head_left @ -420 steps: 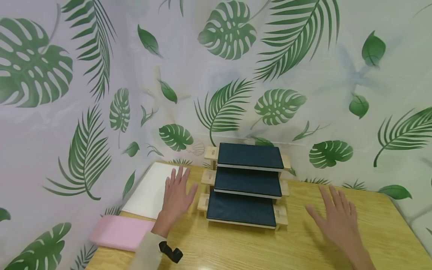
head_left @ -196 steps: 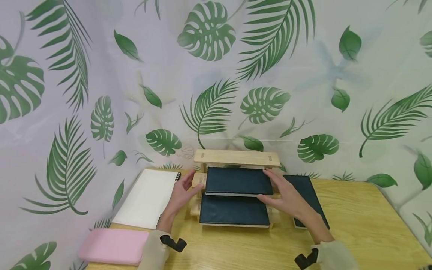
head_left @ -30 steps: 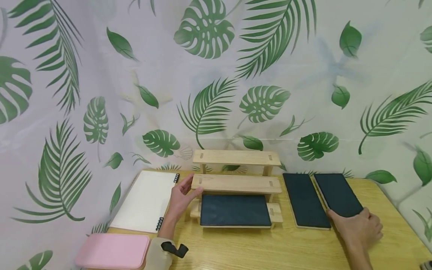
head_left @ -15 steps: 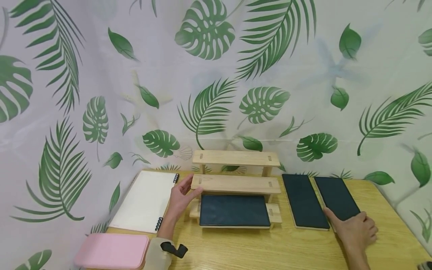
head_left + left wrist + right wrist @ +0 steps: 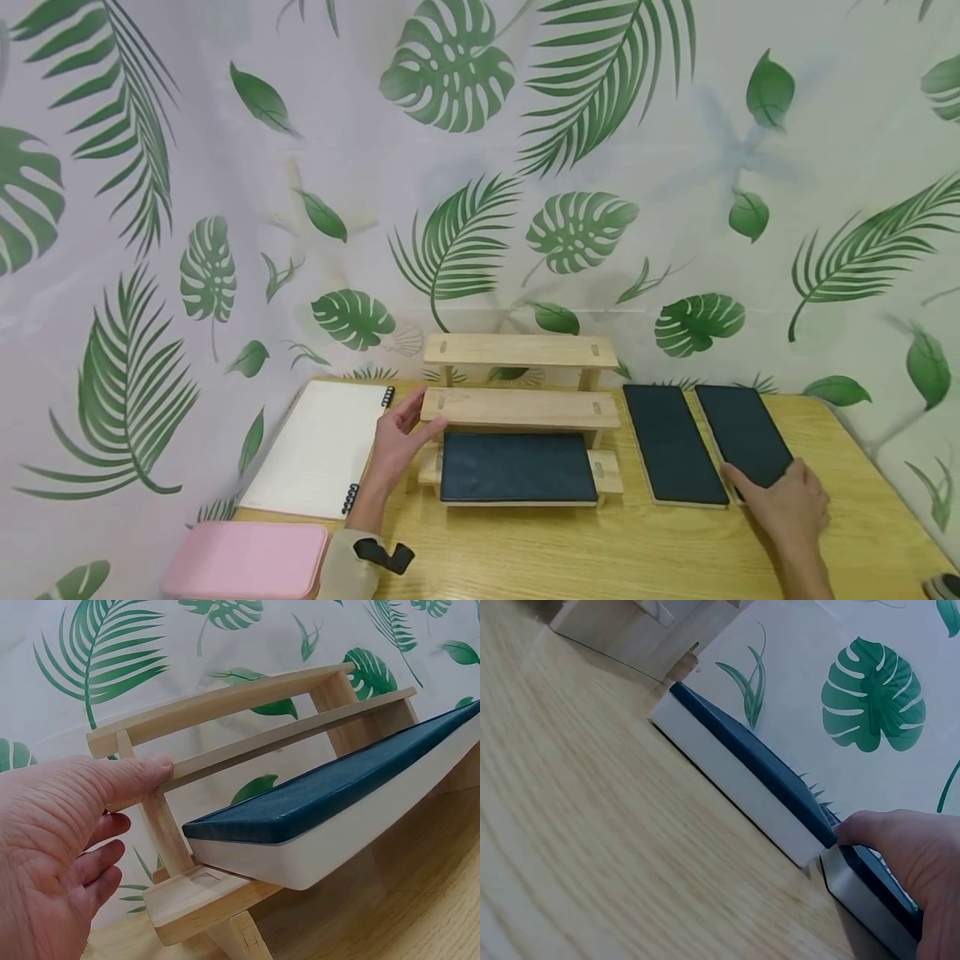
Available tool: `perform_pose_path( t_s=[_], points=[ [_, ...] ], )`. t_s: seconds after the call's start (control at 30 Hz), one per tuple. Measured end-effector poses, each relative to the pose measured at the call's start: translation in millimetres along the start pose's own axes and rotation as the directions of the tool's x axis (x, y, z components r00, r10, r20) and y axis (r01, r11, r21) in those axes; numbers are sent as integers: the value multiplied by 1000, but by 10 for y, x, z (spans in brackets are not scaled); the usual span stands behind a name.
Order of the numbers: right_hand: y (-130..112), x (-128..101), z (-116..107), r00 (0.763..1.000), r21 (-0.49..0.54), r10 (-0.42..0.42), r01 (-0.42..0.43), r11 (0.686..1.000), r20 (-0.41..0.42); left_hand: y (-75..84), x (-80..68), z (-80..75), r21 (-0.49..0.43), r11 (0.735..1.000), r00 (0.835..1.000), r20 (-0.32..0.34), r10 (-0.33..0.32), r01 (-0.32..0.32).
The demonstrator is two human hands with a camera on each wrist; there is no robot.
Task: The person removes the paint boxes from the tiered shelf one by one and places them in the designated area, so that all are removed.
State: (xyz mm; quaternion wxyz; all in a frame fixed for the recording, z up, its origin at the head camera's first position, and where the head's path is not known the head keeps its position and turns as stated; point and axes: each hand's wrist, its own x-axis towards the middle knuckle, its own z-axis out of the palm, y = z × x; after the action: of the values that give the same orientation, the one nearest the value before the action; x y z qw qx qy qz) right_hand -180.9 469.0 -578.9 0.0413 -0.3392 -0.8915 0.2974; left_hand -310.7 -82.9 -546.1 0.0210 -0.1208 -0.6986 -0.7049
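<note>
Gripping the outer book by its near end, right of the rack: right hand. Middle shelf has lost its book, so two are off; inner book beside rack, last book on bottom shelf. Left hand pinches middle shelf's left end.

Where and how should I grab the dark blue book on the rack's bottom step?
Probably pinch the book by its long near side, coming from the front, above and below: that edge overhangs the bottom step, while the next step crowds its far edge.
</note>
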Motion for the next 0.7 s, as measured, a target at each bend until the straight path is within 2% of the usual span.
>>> perform_pose_path(
  t_s=[0.13,0.2,0.33,0.5,0.7],
  points=[
    [-33,-18,-4,998,-1,-35,35,999,-50,-1,-5,-17,8,1000,1000,4,-4,4],
    [-64,-37,-16,990,10,-78,79,997,-114,10,-11,-21,10,1000,1000,9,-8,8],
    [-156,-113,-97,968,120,-165,189,975,-188,28,-15,-21,-4,1000,1000,20,-13,14],
    [-297,-257,-233,952,274,-275,301,913,-132,18,-9,-10,-18,1000,1000,22,-12,12],
    [-530,-453,-313,889,356,-453,444,822,-65,10,-35,-19,0,1000,1000,2,-2,2]
  ],
)
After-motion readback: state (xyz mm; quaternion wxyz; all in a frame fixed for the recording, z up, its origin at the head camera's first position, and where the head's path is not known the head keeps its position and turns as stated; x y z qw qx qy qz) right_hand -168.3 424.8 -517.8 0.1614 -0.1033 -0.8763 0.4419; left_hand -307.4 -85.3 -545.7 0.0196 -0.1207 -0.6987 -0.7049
